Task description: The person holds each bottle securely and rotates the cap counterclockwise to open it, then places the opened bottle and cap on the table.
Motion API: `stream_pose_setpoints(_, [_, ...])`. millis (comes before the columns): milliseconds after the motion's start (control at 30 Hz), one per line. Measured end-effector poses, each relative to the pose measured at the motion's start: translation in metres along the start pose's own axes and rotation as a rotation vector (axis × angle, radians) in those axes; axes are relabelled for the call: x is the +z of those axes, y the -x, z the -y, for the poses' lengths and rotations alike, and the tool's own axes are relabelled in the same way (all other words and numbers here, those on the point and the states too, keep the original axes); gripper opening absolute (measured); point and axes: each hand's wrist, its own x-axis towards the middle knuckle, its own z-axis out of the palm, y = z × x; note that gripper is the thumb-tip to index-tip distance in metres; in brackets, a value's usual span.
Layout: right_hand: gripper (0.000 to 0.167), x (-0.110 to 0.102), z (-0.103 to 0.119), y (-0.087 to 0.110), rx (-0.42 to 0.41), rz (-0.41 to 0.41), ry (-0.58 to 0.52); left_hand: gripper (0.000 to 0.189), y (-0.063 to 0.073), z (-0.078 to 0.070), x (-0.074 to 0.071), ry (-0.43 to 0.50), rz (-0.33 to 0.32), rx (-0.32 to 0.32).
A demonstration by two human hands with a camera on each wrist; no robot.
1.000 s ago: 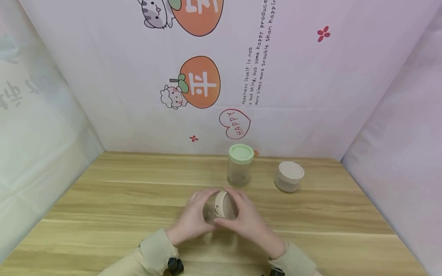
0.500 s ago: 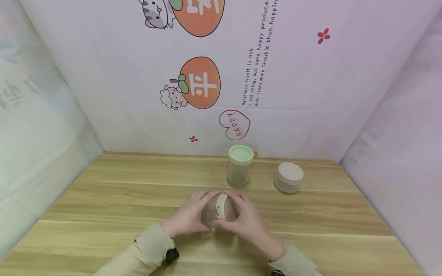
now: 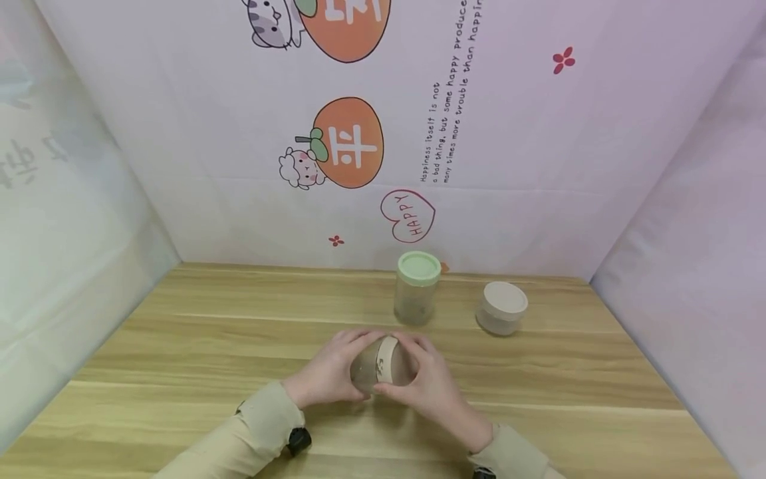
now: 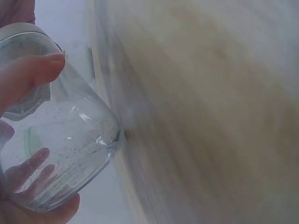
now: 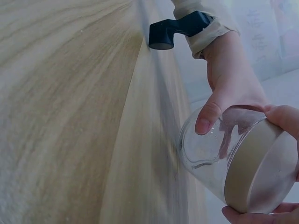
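Observation:
A clear glass jar (image 3: pixel 365 374) with a cream lid (image 3: pixel 385 359) is tilted on its side, the lid facing right. My left hand (image 3: pixel 323 372) grips the glass body, its thumb and fingers on opposite sides. Around the rim of the lid curl the fingers and thumb of my right hand (image 3: pixel 433 386). Small dark marks show on the lid's band. In the left wrist view the glass jar (image 4: pixel 79 126) looks see-through, with tiny specks on the glass. Its lower edge is close to the tabletop; whether it touches, I cannot tell. Part of the lid is hidden behind my right hand.
Behind my hands stands a taller jar with a green lid (image 3: pixel 418 267). To its right is a short jar with a white lid (image 3: pixel 504 299). The wooden table (image 3: pixel 239 299) ends at a printed white cloth (image 3: pixel 509 219), with cloth on both sides.
My left forearm has shifted slightly left, and the left thumb has slid a little away from the lid along the glass. Both hands still hold the jar in nearly the same spot.

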Motion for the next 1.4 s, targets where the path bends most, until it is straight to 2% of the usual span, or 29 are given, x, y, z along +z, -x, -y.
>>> stream_pose_setpoints(467, [0.084, 0.000, -0.002, 0.003, -0.025, 0.017, 0.012, 0.101, 0.001, -0.002, 0.003, -0.009, -0.039, -0.018])
stream_pose_setpoints(633, [0.084, 0.001, -0.004, 0.004, -0.065, 0.027, 0.045, 0.100, 0.003, -0.002, 0.005, 0.005, -0.037, -0.030])
stream_pose_setpoints(867, [0.082, 0.000, -0.006, 0.002, -0.155, 0.017, 0.098, 0.101, 0.001, -0.001, 0.005, 0.034, -0.033, -0.044])
stream_pose_setpoints(1033, [0.083, 0.000, -0.007, 0.000, -0.216, 0.027, 0.113, 0.101, 0.001, 0.001, 0.003, 0.023, -0.025, -0.045])
stream_pose_setpoints(1400, [0.088, -0.001, -0.017, -0.002, -0.443, 0.004, 0.175, 0.101, 0.000, 0.001, 0.002, 0.015, -0.021, -0.041])
